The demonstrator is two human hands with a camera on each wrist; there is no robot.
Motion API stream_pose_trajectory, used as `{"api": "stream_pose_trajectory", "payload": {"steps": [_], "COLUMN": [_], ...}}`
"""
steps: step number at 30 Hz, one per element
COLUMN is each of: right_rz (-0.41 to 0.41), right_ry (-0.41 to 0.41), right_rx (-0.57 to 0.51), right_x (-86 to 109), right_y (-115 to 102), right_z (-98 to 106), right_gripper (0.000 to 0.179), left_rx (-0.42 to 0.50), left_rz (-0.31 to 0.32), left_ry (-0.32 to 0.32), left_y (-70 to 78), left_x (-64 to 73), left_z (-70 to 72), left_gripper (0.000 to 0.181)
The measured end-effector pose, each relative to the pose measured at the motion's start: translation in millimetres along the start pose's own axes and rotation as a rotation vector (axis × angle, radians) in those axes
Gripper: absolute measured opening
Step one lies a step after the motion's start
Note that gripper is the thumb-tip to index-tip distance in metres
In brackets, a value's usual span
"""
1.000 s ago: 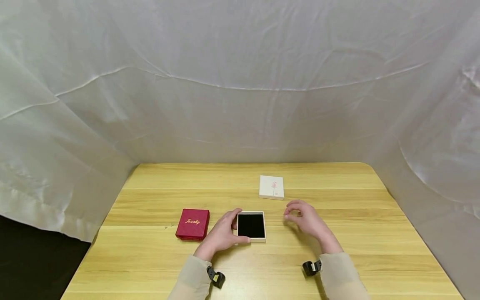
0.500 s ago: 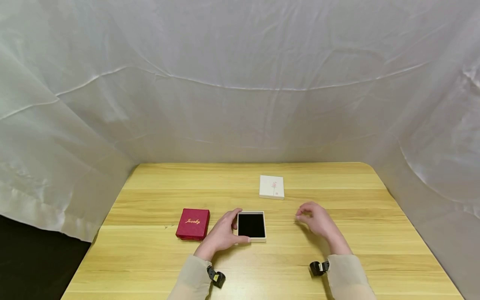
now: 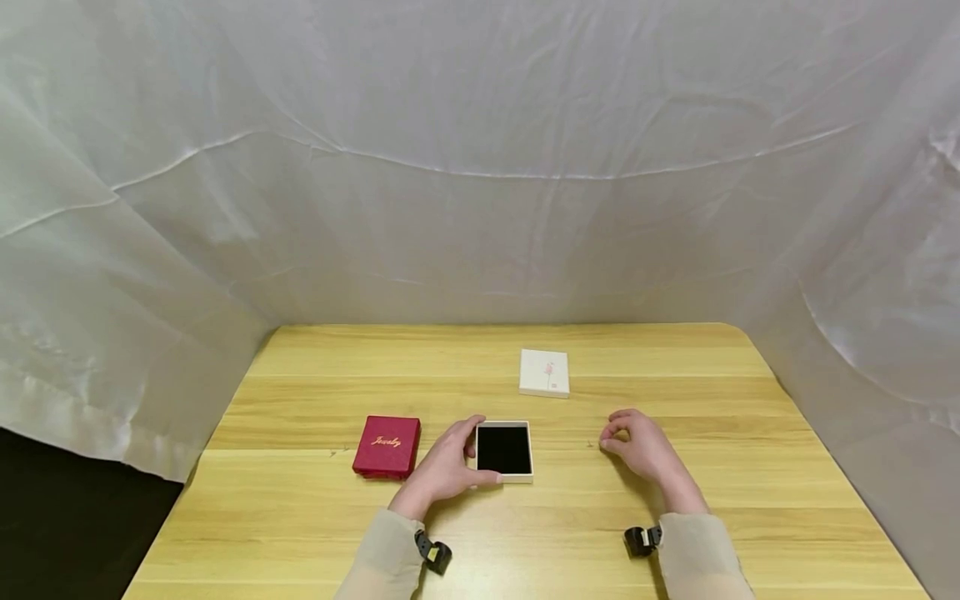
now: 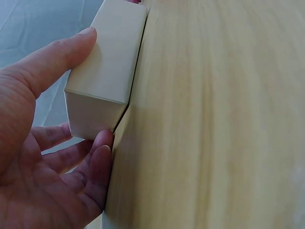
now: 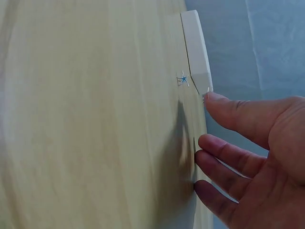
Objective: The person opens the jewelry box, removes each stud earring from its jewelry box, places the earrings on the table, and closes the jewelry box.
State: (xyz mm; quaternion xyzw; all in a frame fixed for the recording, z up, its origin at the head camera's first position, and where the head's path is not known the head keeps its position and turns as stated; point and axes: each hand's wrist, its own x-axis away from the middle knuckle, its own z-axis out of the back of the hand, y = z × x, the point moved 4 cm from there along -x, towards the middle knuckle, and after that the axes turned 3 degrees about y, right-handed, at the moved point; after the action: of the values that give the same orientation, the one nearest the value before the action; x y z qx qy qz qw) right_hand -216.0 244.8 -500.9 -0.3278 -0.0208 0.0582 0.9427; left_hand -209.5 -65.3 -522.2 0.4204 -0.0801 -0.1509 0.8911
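Observation:
My left hand [image 3: 444, 467] grips a small open jewelry box [image 3: 517, 479], white outside with a black pad inside. In the left wrist view the thumb presses the white box wall [image 4: 116, 47] while fingertips rest by its corner. To the right, my right hand [image 3: 645, 450] is low over the table, thumb and forefinger together. A tiny shiny piece shows at the thumb tip in the right wrist view, apparently an earring; the forefinger is mostly hidden. Beside it a blue star earring [image 5: 183, 79] lies on the wood.
A red box [image 3: 386, 444] lettered "Jewelry" stands left of my left hand, with tiny items [image 3: 333, 452] on its left. Farther back lies a white lid [image 3: 543, 372] with a pink flower. Pale cloth [image 3: 480, 233] surrounds the wooden table [image 3: 315, 533].
My right hand has moved to the right and slightly down, away from the open box. The small star earring now shows on the table at its left. My left hand has stayed put.

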Motion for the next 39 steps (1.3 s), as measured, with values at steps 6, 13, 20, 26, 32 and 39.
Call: {"api": "stream_pose_trajectory", "payload": {"steps": [6, 13, 20, 26, 32, 39], "right_rz": [-0.026, -0.041, -0.049, -0.055, -0.043, -0.034], "right_ry": [-0.014, -0.013, -0.020, -0.024, -0.022, -0.018], "right_rx": [0.009, 0.009, 0.023, 0.023, 0.019, 0.009], "right_x": [-2.4, -3.8, -4.3, -2.6, -2.9, -2.1], "right_y": [1.3, 2.4, 2.1, 2.3, 2.7, 1.7], "right_z": [-4.5, -6.1, -6.6, -6.9, -6.5, -4.8], "right_gripper": [0.008, 0.008, 0.008, 0.008, 0.005, 0.007], "left_rx": [-0.001, -0.005, -0.006, -0.006, -0.003, 0.000], "left_rz": [0.000, 0.002, -0.003, -0.007, -0.006, -0.004], "left_ry": [0.000, 0.002, 0.001, 0.002, 0.001, 0.002], "left_y": [0.4, 0.5, 0.1, -0.3, 0.1, 0.5], "left_x": [0.4, 0.6, 0.3, 0.1, 0.3, 0.7], "left_z": [0.1, 0.5, 0.1, 0.1, 0.4, 0.9], "left_gripper": [0.094, 0.094, 0.094, 0.094, 0.094, 0.094]}}
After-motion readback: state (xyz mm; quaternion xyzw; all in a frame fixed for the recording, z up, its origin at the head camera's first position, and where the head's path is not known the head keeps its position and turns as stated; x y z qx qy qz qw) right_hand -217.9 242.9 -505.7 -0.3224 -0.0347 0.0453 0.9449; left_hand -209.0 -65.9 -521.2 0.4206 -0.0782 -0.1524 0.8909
